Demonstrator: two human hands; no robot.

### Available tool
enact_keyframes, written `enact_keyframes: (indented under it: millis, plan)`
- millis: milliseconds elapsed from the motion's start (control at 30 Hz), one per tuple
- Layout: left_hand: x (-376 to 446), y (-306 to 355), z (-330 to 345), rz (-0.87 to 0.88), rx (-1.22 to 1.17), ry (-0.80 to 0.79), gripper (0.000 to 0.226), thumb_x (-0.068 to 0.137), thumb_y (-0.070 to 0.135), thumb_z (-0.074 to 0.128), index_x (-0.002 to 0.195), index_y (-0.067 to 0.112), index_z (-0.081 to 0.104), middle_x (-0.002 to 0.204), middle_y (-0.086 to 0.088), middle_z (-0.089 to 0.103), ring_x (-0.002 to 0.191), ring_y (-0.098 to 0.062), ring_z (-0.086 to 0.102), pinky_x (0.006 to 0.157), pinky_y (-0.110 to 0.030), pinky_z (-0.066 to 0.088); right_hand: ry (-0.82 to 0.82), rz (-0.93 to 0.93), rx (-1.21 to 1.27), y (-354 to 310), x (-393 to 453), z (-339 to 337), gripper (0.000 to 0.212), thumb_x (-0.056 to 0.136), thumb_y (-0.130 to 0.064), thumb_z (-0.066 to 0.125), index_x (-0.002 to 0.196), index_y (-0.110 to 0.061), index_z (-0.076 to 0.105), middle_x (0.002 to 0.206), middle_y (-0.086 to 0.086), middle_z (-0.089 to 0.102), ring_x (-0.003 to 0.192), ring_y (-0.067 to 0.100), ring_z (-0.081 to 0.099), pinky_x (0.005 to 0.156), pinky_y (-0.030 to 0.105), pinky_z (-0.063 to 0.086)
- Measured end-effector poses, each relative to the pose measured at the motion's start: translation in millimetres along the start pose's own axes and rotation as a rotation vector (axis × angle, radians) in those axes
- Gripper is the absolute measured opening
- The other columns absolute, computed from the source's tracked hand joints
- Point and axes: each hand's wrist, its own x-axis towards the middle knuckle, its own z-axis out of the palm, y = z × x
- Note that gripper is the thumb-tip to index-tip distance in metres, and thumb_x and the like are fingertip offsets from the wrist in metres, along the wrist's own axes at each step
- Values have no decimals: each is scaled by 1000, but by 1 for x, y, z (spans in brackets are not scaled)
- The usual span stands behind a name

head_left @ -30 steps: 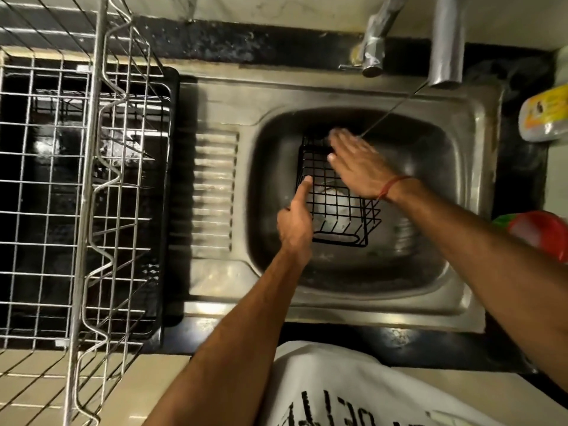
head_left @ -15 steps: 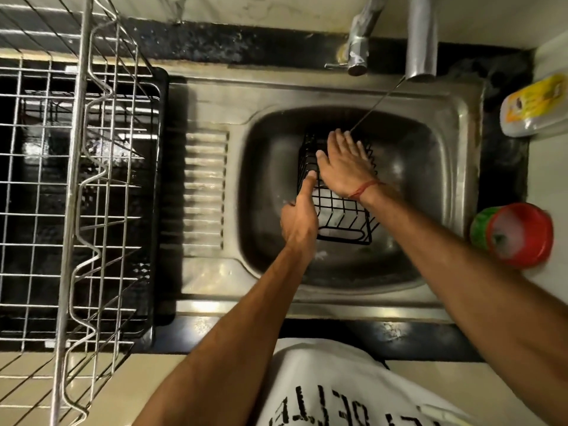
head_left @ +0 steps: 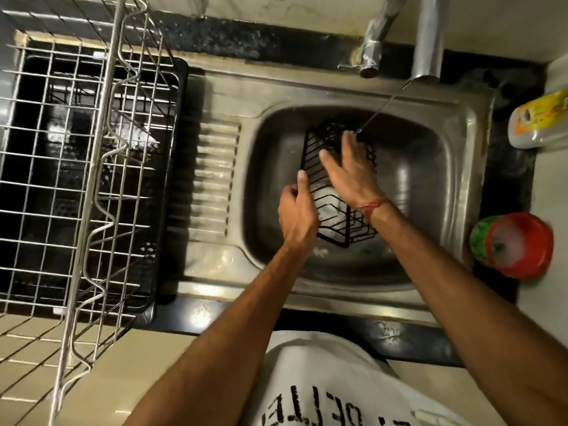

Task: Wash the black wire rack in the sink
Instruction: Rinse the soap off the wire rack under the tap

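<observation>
The black wire rack (head_left: 335, 192) stood tilted inside the basin of the steel sink (head_left: 276, 167), toward the basin's middle and back, its far end under a thin stream of water (head_left: 379, 109) that ran slantwise from a broad metal spout (head_left: 427, 38) at the sink's back edge. A second, smaller tap (head_left: 373, 41) stood just left of that spout.

Of the hands, the left hand (head_left: 296, 210) gripped the rack's left side, its fingers curled round the wire and the thumb stretched up along the frame. The right hand (head_left: 347, 170) lay flat across the top of the rack with straight fingers spread a little, pressing on the wire; its fingertips were blurred, near where the stream landed. A red thread (head_left: 370, 206) circled the right wrist.

The sink's ribbed drainboard (head_left: 215, 179) filled its left part. Beyond it, at the left end of the black desk (head_left: 246, 41), a black tray (head_left: 169, 179) lay beneath a silver wire dish rack (head_left: 92, 149). At the desk's right edge a red bowl (head_left: 519, 244) held foamy liquid, and a yellow-labelled bottle (head_left: 538, 121) lay on its side farther back. A white shirt with black lettering (head_left: 322, 392) showed at the near edge.
</observation>
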Motion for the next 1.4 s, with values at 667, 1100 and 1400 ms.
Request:
enact_keyframes:
  millis: [667,1100,1400]
  plan:
    - [-18,-13,50,325,325,-244,41,109,40,62,147,24,62,141,1,60,133,-17,58,117,-45,51,58,360,239,68,2,-84,88,84,-33,59,164,-40,23,161,2,43,143,25,45,116,53,40]
    - [44,-31,0,147,277,-136,31,107,24,66,137,20,74,116,8,80,110,-13,74,106,-34,59,33,427,676,87,8,-19,52,102,-33,57,153,-26,47,153,3,52,136,21,51,114,48,45]
    - [35,-43,-14,187,258,-67,38,107,18,65,145,19,69,132,3,77,122,-12,71,114,-44,56,141,348,518,96,4,27,38,112,-35,45,144,-17,55,117,-6,59,117,15,57,83,23,42]
